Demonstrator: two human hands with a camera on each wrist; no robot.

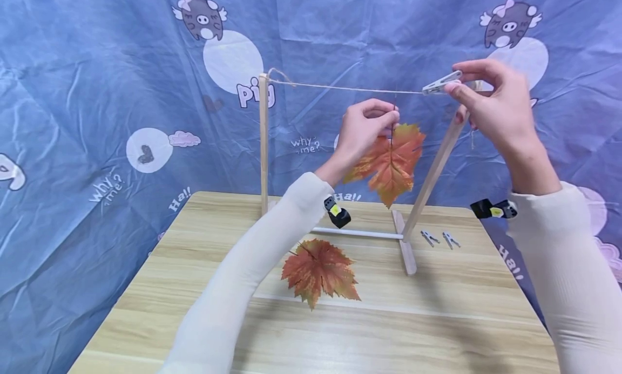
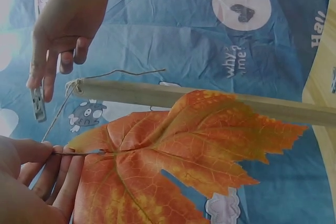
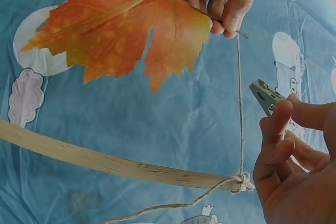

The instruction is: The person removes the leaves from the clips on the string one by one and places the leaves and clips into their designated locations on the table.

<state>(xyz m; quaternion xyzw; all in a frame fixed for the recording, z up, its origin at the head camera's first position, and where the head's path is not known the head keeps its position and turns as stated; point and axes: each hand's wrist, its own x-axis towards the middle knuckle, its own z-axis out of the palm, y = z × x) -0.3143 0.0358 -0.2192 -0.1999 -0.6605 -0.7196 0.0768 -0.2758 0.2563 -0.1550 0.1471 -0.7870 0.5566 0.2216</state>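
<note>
My left hand pinches the stem of an orange artificial maple leaf, which hangs blade down just below the twine. In the right wrist view, the stem tip overlaps the twine by the left fingertips. Between thumb and fingers, my right hand pinches a grey clothespin near the right end of the twine. That clothespin points toward the twine in the right wrist view. A second, redder leaf lies on the table below my left forearm.
Two wooden posts carry the twine, joined low down by a white rod. Two more clothespins lie on the wooden table, right of the stand's foot. A blue printed cloth hangs behind.
</note>
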